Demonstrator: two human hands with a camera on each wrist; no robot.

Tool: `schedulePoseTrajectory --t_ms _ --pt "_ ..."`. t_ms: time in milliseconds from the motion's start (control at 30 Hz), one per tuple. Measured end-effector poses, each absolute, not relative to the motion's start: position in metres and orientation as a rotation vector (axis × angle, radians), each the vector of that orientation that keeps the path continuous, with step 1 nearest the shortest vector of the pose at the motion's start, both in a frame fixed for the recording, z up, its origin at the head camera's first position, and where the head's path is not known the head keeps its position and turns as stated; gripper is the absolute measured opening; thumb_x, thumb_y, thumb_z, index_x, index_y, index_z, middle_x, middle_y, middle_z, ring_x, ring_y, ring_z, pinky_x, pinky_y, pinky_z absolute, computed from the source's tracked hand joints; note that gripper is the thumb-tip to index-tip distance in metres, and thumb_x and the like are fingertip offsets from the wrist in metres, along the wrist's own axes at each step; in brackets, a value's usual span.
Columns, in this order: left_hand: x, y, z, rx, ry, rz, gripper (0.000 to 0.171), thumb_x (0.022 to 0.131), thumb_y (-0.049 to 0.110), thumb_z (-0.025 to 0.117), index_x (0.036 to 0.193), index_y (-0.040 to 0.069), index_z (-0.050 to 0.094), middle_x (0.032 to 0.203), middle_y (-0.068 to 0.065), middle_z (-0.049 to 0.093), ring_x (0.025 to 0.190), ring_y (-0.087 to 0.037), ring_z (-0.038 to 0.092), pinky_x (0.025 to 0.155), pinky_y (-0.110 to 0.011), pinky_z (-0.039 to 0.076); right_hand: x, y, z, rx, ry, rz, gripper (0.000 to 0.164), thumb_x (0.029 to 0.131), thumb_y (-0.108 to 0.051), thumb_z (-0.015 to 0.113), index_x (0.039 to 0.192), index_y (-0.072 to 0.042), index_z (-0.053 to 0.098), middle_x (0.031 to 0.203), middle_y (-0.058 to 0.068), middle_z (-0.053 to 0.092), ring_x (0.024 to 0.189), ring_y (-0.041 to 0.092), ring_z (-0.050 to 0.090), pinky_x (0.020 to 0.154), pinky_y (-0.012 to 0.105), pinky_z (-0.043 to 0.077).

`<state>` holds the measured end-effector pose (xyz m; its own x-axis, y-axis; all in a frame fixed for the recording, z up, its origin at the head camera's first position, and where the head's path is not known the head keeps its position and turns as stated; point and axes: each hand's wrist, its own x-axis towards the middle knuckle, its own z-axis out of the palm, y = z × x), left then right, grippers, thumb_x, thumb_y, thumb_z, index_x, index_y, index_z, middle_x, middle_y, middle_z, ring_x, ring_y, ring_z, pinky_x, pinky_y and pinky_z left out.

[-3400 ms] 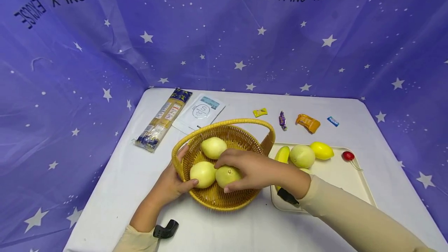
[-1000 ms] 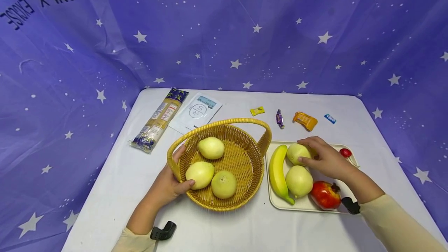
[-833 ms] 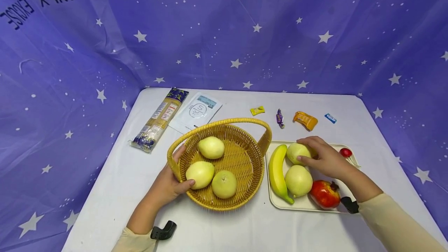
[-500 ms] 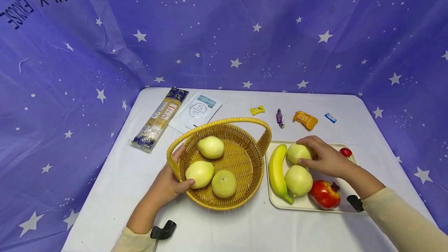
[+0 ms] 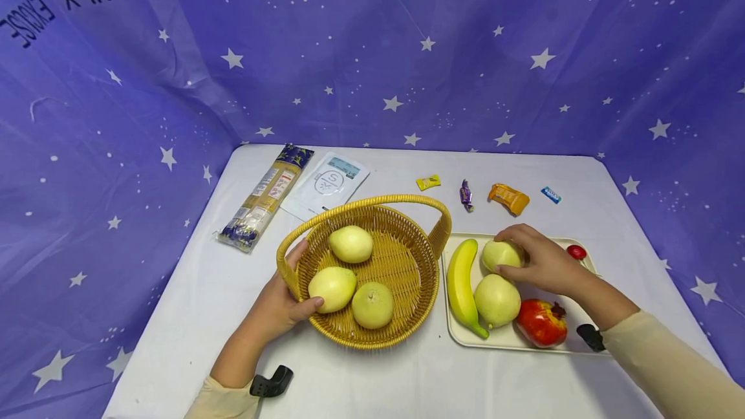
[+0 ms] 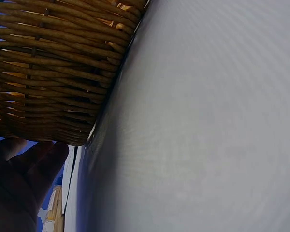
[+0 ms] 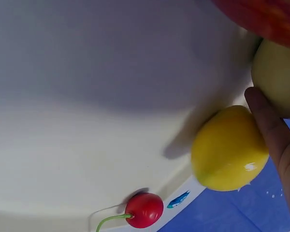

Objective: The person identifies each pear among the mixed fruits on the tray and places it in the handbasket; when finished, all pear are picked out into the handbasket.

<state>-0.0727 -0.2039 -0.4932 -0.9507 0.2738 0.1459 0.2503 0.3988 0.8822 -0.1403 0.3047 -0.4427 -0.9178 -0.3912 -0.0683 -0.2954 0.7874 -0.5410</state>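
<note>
Over white cloth (image 5: 372,383), the hands (image 5: 282,302) (image 5: 541,265) grip a basket (image 5: 407,277) (left), handle (image 5: 396,198) crosswise, and a pale fruit (image 5: 499,255) (right).

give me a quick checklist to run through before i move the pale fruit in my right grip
1. Basket steadied: ok, the left grip holds its left side, thumb over the rim.
2. Fruit held: ok, the right grip is around the far pale fruit.
3. Firmness of that hold: cannot tell.
4. Lemon out of the way: not ok, it lies right beside the right grip and might get nudged.
5. Straight slide across: not ok, the banana lies in between, so lifting first looks wiser.
6. Landing room: ok, the right side inside is bare.
</note>
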Motion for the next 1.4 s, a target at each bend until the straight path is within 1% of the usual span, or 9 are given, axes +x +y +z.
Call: schedulePoseTrajectory --t_ms 200,333,467,567,800,1000,1167,1333,1400 --pt "-0.073 -0.204 -0.491 0.481 2.593 1.635 0.107 0.075 0.023 0.082 0.156 0.023 0.013 0.152 -0.014 0.033 0.134 -0.033 0.039 0.106 -0.017 0.023 -0.135 0.308 -0.429 -0.595 2.819 -0.896 0.049 0.081 -0.043 0.077 0.121 -0.023 0.056 0.124 -0.001 0.050 0.101 0.021 0.053 0.082 0.047 0.052" --pt "-0.074 -0.205 -0.496 0.484 2.604 1.635 0.106 0.075 0.029 0.082 0.156 0.027 0.013 0.152 -0.009 0.034 0.133 -0.028 0.040 0.107 -0.017 0.025 -0.129 0.298 -0.408 -0.669 2.837 -0.954 0.050 0.079 -0.034 0.080 0.121 -0.024 0.056 0.124 -0.005 0.050 0.102 0.017 0.052 0.083 0.047 0.054" --pt "-0.074 -0.205 -0.496 0.493 2.616 1.629 0.106 0.076 0.030 0.082 0.156 0.027 0.013 0.152 -0.008 0.034 0.133 -0.028 0.041 0.107 -0.018 0.025 -0.123 0.281 -0.384 -0.802 2.826 -1.005 0.051 0.078 -0.028 0.082 0.122 -0.029 0.057 0.124 -0.012 0.051 0.104 0.008 0.053 0.080 0.038 0.055" --pt "-0.075 -0.205 -0.496 0.498 2.617 1.627 0.106 0.076 0.030 0.082 0.156 0.026 0.013 0.152 -0.008 0.034 0.133 -0.028 0.041 0.107 -0.018 0.025 -0.116 0.265 -0.365 -0.948 2.734 -1.037 0.051 0.079 -0.026 0.082 0.122 -0.030 0.056 0.125 -0.013 0.052 0.108 0.006 0.052 0.078 0.034 0.055" --pt "-0.074 -0.204 -0.496 0.488 2.610 1.633 0.105 0.076 0.028 0.082 0.156 0.026 0.014 0.153 -0.009 0.033 0.134 -0.028 0.040 0.107 -0.016 0.024 -0.104 0.213 -0.332 -1.225 2.447 -1.041 0.052 0.081 -0.029 0.079 0.126 -0.027 0.054 0.130 -0.009 0.050 0.114 0.012 0.052 0.080 0.034 0.055" --pt "-0.067 -0.198 -0.474 0.472 2.586 1.662 0.103 0.076 0.020 0.081 0.156 0.014 0.016 0.152 -0.019 0.032 0.133 -0.037 0.040 0.105 -0.015 0.024 -0.109 0.158 -0.319 -1.439 2.397 -1.026 0.052 0.080 -0.032 0.077 0.127 -0.027 0.055 0.132 -0.009 0.049 0.119 0.011 0.048 0.086 0.031 0.051" --pt "-0.064 -0.195 -0.460 0.487 2.593 1.632 0.101 0.077 0.018 0.079 0.155 0.009 0.016 0.150 -0.022 0.033 0.131 -0.038 0.042 0.107 -0.021 0.028 -0.118 0.116 -0.325 -1.445 2.488 -0.913 0.051 0.080 -0.044 0.074 0.125 -0.027 0.056 0.132 -0.010 0.048 0.117 0.006 0.048 0.093 0.029 0.047" --pt "-0.064 -0.195 -0.459 0.504 2.588 1.634 0.101 0.077 0.017 0.079 0.155 0.009 0.015 0.149 -0.022 0.034 0.130 -0.039 0.043 0.109 -0.031 0.031 -0.127 0.078 -0.335 -1.361 2.603 -0.758 0.053 0.079 -0.050 0.071 0.124 -0.027 0.056 0.128 -0.012 0.048 0.109 0.003 0.050 0.088 0.023 0.046" --pt "-0.064 -0.195 -0.458 0.508 2.591 1.635 0.101 0.077 0.017 0.079 0.155 0.010 0.015 0.149 -0.022 0.035 0.129 -0.038 0.044 0.109 -0.030 0.032 -0.131 0.065 -0.339 -1.297 2.644 -0.701 0.053 0.079 -0.051 0.070 0.124 -0.029 0.055 0.125 -0.012 0.049 0.107 0.004 0.050 0.085 0.024 0.047"
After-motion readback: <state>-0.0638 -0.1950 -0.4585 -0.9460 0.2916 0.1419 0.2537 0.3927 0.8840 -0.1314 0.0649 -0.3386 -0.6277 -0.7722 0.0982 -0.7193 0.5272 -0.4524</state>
